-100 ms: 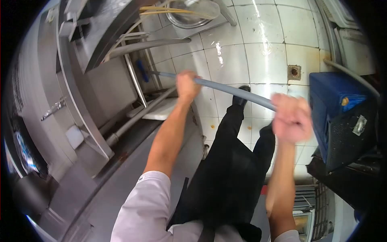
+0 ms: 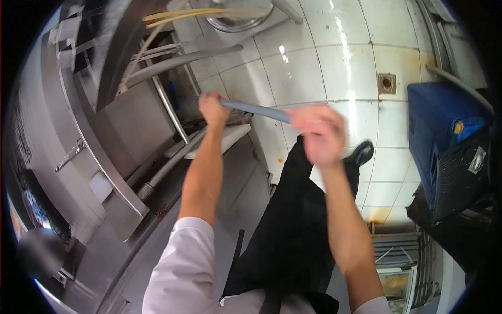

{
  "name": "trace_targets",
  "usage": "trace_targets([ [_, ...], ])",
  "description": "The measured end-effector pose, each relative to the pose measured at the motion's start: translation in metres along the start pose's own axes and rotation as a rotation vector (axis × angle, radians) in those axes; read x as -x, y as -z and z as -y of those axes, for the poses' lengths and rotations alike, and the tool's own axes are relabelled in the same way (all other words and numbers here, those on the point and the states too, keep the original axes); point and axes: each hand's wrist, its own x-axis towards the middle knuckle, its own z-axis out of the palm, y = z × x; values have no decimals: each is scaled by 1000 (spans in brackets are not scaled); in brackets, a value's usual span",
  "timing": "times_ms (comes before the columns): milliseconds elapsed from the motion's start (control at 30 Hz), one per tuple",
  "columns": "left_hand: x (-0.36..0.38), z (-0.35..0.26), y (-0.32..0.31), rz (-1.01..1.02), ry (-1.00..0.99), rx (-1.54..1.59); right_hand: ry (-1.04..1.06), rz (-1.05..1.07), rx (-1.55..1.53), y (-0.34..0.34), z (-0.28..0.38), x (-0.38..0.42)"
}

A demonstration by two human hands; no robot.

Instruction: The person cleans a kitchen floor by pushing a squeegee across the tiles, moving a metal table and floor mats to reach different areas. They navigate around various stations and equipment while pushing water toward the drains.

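Observation:
My left hand (image 2: 213,109) is closed around a long grey pole (image 2: 256,109). My right hand (image 2: 319,133), smeared by motion, is wrapped round its near end. The pole runs to the left beneath the steel counter, where a dark blue piece (image 2: 173,89) shows near its far end. Whether this piece is fixed to the pole, and what kind of tool it is, I cannot make out. Close below my left hand lies a white board (image 2: 230,137) on the lower shelf.
Steel sink counter (image 2: 112,178) and its pipes fill the left side. A round metal pan (image 2: 238,23) sits at the top. White tiles (image 2: 348,78) with a square drain (image 2: 387,83) cover the floor. On the right stands a blue bin (image 2: 436,123) beside a black crate (image 2: 463,175).
Both hands have moved left with the pole, the right hand farther than the left. The pole reaches deeper beneath the counter. A black shoe now shows farther right on the floor.

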Motion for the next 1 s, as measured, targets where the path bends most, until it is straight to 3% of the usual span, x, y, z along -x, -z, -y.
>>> trace_targets([
  [33,9,22,-2,39,23,-60,-94,17,95,-16,-12,12],
  [67,12,33,-7,56,44,-112,27,154,187,-29,-18,17],
  [167,19,-5,1,162,-171,215,-30,-110,241,-29,45,45],
  [200,29,-33,6,270,-195,265,-24,-147,333,-23,82,59],
  [233,42,-74,11,368,-220,322,-10,-332,253,-34,121,74],
  [267,62,-120,26,329,-219,334,7,-355,310,-26,164,93],
  [300,77,-162,46,251,-354,373,34,-346,375,-21,213,119],
  [367,102,-232,99,409,-425,669,112,-311,474,-27,300,165],
  [433,128,-281,152,435,-522,755,222,-262,477,-50,359,200],
  [567,137,-307,210,780,-711,758,299,-59,326,-57,402,219],
  [600,136,-301,207,747,-690,739,306,-169,423,-41,402,228],
  [667,124,-271,184,674,-643,690,320,-383,600,19,377,255],
  [733,95,-220,150,647,-495,547,131,-28,195,31,303,180],
  [767,78,-183,121,686,-436,294,80,29,153,27,249,138],
  [833,50,-96,64,562,-369,239,156,-3,-25,35,137,102],
  [867,28,-69,67,653,-239,131,220,-15,-125,34,75,90],
  [900,13,-33,52,493,-197,13,224,-32,-164,21,21,80],
  [933,0,14,33,250,-321,-54,107,-113,-157,-10,-6,70],
  [1000,-20,55,13,371,-53,-281,-322,-101,-6,-37,-46,67],
])
